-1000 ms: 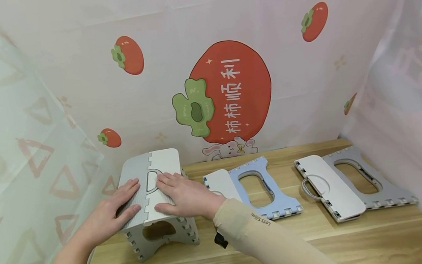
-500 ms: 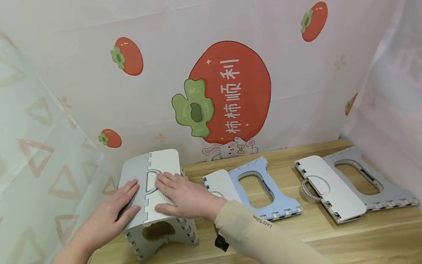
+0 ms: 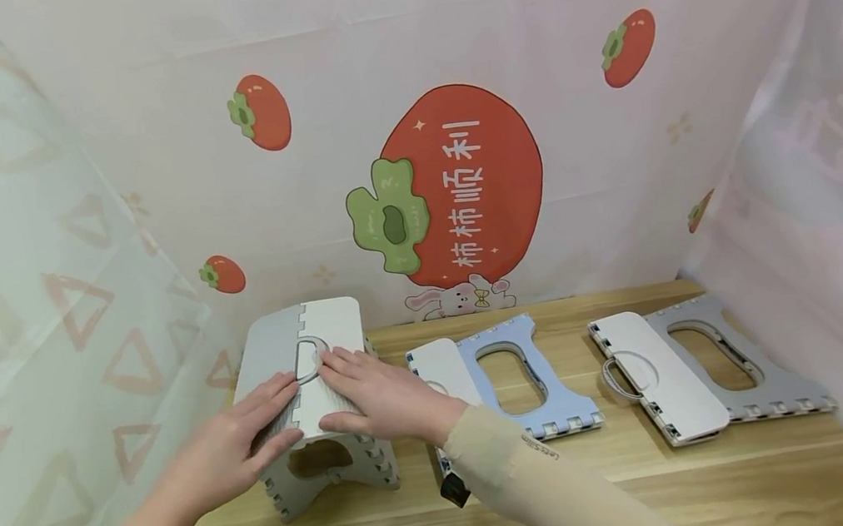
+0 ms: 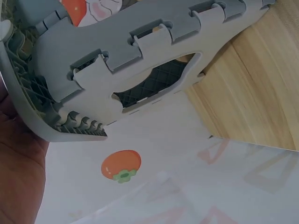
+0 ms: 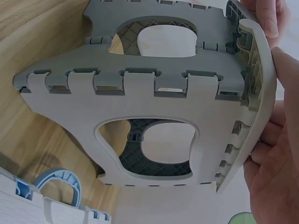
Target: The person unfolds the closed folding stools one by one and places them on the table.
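A grey and white folding step stool (image 3: 263, 344) stands unfolded at the left, its top level and a loop handle lying in the middle. My left hand (image 3: 224, 460) rests on the grey half near the front edge, fingers extended toward the seam. On the white half lies my right hand (image 3: 388, 395), its fingertips beside the handle. The left wrist view shows part of my left palm (image 4: 21, 163) at the edge of the top. From the right wrist view, the stool's hinged side panels and leg openings are visible below the top, with my right hand (image 5: 280, 154) alongside.
To the right, a blue and white folding stool (image 3: 569, 405) lies folded flat, partly hidden by the right forearm. Farther right lies another flat stool (image 3: 664, 367), white and grey with a loop handle. Printed cloth (image 3: 584, 232) walls the wooden table (image 3: 562, 493).
My left hand has slid right across the top, its fingertips now at the seam by the handle. The right hand has shifted slightly right. The stools stay in place.
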